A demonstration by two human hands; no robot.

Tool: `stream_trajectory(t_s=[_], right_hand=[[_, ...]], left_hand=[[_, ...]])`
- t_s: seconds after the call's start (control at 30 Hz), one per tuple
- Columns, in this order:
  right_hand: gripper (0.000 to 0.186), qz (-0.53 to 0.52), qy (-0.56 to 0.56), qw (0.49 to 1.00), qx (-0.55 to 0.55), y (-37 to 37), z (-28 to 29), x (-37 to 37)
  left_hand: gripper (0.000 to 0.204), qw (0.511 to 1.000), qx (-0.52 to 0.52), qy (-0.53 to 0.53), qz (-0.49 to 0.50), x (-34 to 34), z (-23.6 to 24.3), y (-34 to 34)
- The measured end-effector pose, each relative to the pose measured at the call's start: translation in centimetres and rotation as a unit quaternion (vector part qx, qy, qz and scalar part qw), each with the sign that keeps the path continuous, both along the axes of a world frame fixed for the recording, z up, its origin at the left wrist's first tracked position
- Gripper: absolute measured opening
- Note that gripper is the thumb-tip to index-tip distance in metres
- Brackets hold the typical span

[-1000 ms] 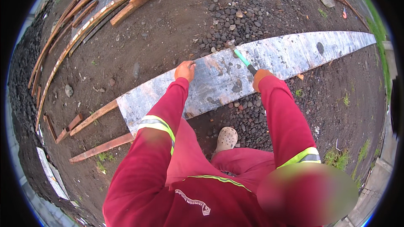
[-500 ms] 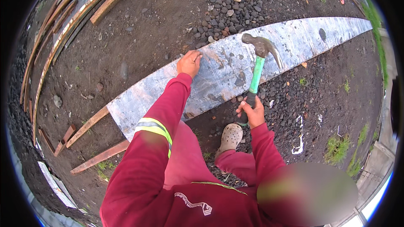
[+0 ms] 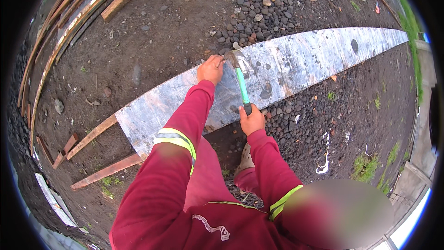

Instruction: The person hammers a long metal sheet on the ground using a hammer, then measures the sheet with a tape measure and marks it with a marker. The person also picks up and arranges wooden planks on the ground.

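A long panel (image 3: 296,67) with a worn, blue-grey stained face lies slantwise across the ground in front of me. At its far edge my left hand (image 3: 211,69) is closed in a pinch, fingertips together; anything between them is too small to make out. My right hand (image 3: 252,120) is wrapped round the dark grip of a claw hammer (image 3: 242,84) with a green shaft. The hammer's head, blurred by motion, is low over the panel's far edge, right beside my left fingertips.
Two wooden strips (image 3: 106,172) stick out from under the panel's left end. Long boards (image 3: 74,28) are stacked at the far left. Dark gravel (image 3: 259,14) lies beyond the panel, with more on its near side. A beige clog (image 3: 245,158) shows below my right hand.
The hammer has swung down and left, from raised over the panel to beside my left fingertips. My right hand moved left with it; my left hand stays at the far edge.
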State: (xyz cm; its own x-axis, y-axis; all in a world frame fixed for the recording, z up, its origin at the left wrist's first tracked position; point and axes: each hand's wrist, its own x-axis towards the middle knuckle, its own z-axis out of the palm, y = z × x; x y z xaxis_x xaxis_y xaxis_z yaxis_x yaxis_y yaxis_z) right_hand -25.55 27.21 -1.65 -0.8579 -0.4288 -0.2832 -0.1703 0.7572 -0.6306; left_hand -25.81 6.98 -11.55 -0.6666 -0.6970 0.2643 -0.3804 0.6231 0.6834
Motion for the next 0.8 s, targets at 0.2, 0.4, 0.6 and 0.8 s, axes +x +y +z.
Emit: stream_trajectory(t_s=[0.2, 0.4, 0.6, 0.8], right_hand=[[0.032, -0.017, -0.034, 0.999, 0.000, -0.3, -0.3, -0.4], [0.032, 0.000, 0.014, 0.998, 0.056, 0.6, -0.3, -0.8], [0.029, -0.062, -0.077, 0.995, -0.028, 2.2, 1.6, -2.5], [0.024, -0.009, -0.233, 0.970, -0.065, -2.8, 3.6, -3.2]], left_hand=[[0.011, 1.000, 0.016, -0.013, 0.002, 0.2, 0.1, -0.1], [0.013, 0.999, 0.018, -0.030, 0.005, 0.7, 0.8, -0.7], [0.029, 0.959, -0.122, -0.211, 0.144, 13.0, 4.0, -6.4], [0.036, 0.938, -0.153, -0.280, 0.135, 21.2, 2.9, -10.1]])
